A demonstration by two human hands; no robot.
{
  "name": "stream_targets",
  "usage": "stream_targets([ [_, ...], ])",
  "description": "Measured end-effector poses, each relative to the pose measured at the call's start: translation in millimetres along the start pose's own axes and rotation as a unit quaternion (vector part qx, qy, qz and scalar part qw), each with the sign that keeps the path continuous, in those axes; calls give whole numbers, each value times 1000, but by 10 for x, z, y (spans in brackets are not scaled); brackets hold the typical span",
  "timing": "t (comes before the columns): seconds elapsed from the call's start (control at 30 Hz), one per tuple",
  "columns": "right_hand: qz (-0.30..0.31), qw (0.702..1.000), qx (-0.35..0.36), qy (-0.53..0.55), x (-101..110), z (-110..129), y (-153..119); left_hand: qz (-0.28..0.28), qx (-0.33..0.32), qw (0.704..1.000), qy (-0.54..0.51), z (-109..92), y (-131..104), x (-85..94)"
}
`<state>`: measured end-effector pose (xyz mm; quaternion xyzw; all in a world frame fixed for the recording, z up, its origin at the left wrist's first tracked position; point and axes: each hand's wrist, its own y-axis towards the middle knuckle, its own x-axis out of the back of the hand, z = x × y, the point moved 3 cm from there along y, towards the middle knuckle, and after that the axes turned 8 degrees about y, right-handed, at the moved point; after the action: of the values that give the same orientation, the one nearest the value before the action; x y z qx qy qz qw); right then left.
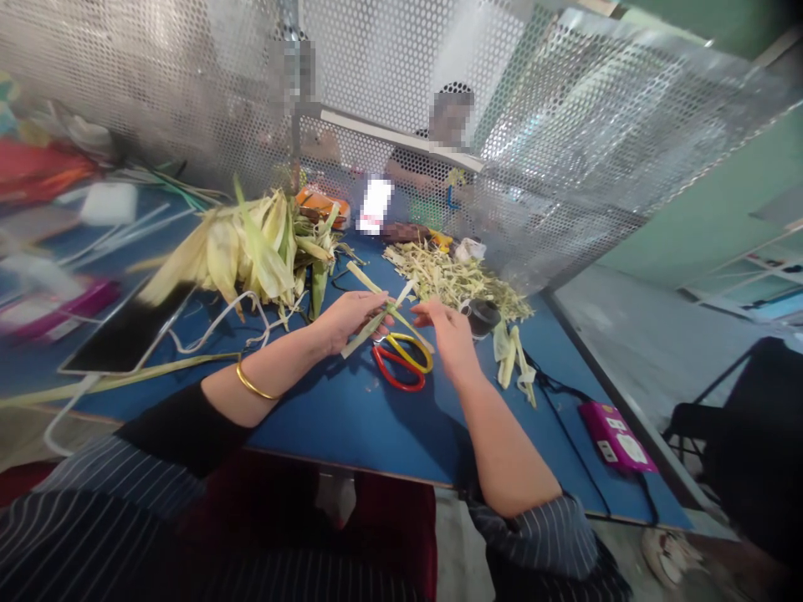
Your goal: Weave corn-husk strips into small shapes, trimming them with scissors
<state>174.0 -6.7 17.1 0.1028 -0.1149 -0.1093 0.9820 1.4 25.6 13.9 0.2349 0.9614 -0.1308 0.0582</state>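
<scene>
Above the blue tabletop [364, 426], the left hand [355, 319] pinches crossed corn-husk strips [390, 309] between thumb and fingers, apparently to keep the crossing from slipping, while the right hand [444, 324] hovers beside their other ends with fingers bent; whether it grips one cannot be told. Just below lie red-and-yellow-handled scissors [402, 358], their loops turned toward the person, likely for easy pickup, with whole husks [251, 247] piled to the left and shredded scraps [464, 280] heaped beyond the right hand, seemingly to leave working room between.
</scene>
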Motion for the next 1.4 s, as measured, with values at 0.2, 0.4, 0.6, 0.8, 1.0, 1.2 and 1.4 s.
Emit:
stream_targets([
  [0.2,57,965,-122,225,-123,-133,-19,31,-53,992,113,92,-7,-91],
  [0.4,-10,964,-84,253,-202,-150,-65,24,-110,963,243,82,-31,-111],
  [0.6,-26,991,-8,129,-131,-137,-15,22,-108,955,274,62,-28,-63],
  [0.8,-5,985,149,-84,11,139,-27,22,-134,919,371,57,-44,-80],
  [1.0,77,986,118,-85,-139,135,-98,86,-150,904,391,104,-68,-180],
  [1.2,61,988,119,-77,-145,139,-105,101,-166,902,386,66,-78,-145],
  [1.4,166,975,67,-135,-74,193,-103,43,-137,941,305,-72,-71,-9],
])
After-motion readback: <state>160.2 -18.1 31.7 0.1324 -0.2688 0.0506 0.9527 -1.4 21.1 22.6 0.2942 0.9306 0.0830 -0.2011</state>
